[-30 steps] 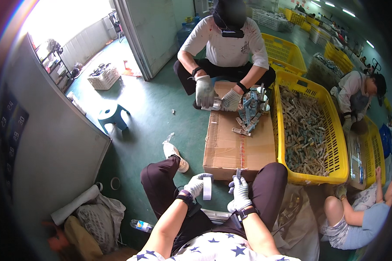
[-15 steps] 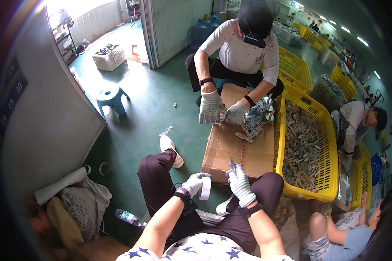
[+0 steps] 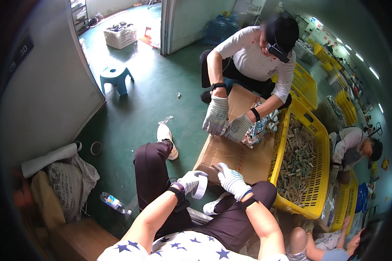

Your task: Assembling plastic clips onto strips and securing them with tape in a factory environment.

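My gloved left hand (image 3: 189,181) is closed on a roll of white tape (image 3: 200,188) above my lap. In my gloved right hand (image 3: 233,182), closed too, is a small flat grey strip (image 3: 215,168); only its end shows, so its kind is unclear. Both hands are at the near edge of a cardboard box (image 3: 214,153), which serves as a work surface. A pile of small pale-blue and white strip-like pieces (image 3: 262,132) lies on it. Opposite me, a co-worker's gloved hands (image 3: 226,124) meet over the box, around a piece mostly hidden by the gloves.
Right of the box stands a yellow crate (image 3: 321,174) full of similar pieces. A plastic bottle (image 3: 115,202), a tape ring (image 3: 96,148) and sacks (image 3: 65,187) lie to the left. A blue stool (image 3: 116,78) stands farther off. Other people work at the right.
The view has shifted, and the scene sits lower in it. My right hand has turned its strip leftward, nearer the tape roll. My left hand still holds the tape.
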`<move>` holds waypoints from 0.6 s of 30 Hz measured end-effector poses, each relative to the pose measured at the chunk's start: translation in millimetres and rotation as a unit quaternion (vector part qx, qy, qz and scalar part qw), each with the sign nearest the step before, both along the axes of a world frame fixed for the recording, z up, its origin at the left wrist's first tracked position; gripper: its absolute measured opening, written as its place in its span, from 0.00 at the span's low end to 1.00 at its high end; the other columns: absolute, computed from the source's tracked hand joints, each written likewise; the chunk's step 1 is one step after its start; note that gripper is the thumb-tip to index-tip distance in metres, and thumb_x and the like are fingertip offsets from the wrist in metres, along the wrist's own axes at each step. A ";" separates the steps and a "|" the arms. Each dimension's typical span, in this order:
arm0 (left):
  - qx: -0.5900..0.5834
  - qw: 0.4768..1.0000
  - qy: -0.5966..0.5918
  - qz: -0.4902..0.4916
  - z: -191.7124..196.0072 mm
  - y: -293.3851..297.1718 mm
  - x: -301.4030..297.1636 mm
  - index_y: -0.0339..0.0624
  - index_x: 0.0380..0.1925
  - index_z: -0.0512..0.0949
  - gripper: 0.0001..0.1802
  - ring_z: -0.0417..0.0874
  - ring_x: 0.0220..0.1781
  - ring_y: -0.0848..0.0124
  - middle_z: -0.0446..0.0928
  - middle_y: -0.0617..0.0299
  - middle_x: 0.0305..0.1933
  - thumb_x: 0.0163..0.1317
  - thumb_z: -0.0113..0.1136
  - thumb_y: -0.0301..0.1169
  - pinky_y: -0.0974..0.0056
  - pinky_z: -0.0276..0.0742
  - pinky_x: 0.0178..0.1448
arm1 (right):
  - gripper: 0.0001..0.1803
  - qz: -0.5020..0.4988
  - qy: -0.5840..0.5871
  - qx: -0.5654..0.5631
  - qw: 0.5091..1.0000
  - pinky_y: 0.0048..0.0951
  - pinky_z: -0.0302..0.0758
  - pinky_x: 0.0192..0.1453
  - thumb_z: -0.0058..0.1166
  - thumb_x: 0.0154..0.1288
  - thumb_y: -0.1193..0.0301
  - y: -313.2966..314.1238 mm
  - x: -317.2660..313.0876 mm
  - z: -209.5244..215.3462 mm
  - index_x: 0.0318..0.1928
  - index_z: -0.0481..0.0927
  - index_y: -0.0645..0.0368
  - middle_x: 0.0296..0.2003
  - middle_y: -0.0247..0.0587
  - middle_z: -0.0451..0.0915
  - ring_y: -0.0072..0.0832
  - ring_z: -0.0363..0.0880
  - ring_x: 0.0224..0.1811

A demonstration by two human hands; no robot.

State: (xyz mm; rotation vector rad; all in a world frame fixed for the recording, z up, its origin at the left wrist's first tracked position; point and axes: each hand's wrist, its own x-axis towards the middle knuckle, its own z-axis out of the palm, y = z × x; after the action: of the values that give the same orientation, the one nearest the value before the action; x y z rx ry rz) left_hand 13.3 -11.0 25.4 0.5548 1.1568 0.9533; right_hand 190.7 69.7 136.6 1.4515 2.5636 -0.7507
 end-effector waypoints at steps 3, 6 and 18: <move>0.017 1.000 0.011 -0.002 -3.3 0.9 -0.8 0.39 0.43 0.80 0.12 0.78 0.33 0.77 0.80 0.67 0.34 0.57 0.60 0.22 0.69 0.76 0.39 | 0.29 0.044 -0.062 0.011 0.997 0.49 0.75 0.41 0.39 0.67 0.59 1.4 -6.9 2.0 0.67 0.59 0.52 0.30 0.56 0.81 0.50 0.81 0.33; 0.004 1.000 0.004 -0.009 1.4 2.5 0.9 0.39 0.43 0.80 0.12 0.78 0.33 0.77 0.80 0.67 0.34 0.57 0.60 0.23 0.70 0.76 0.39 | 0.32 0.064 -0.081 0.028 0.994 0.49 0.75 0.39 0.40 0.66 0.58 2.4 -12.5 1.8 0.68 0.57 0.55 0.28 0.57 0.81 0.49 0.81 0.31; -0.003 0.998 0.054 -0.015 18.9 -3.3 -1.0 0.39 0.45 0.79 0.17 0.78 0.34 0.74 0.80 0.65 0.35 0.55 0.50 0.21 0.69 0.74 0.40 | 0.12 0.184 -0.073 0.129 0.972 0.45 0.77 0.31 0.41 0.66 0.63 2.6 -31.6 -26.5 0.38 0.75 0.57 0.26 0.50 0.82 0.46 0.83 0.29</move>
State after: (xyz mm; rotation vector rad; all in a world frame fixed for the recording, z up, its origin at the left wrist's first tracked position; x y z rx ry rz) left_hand 12.3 -14.3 44.3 0.6224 1.2443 0.9025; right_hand 159.1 72.3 110.1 0.9869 2.7692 -0.2575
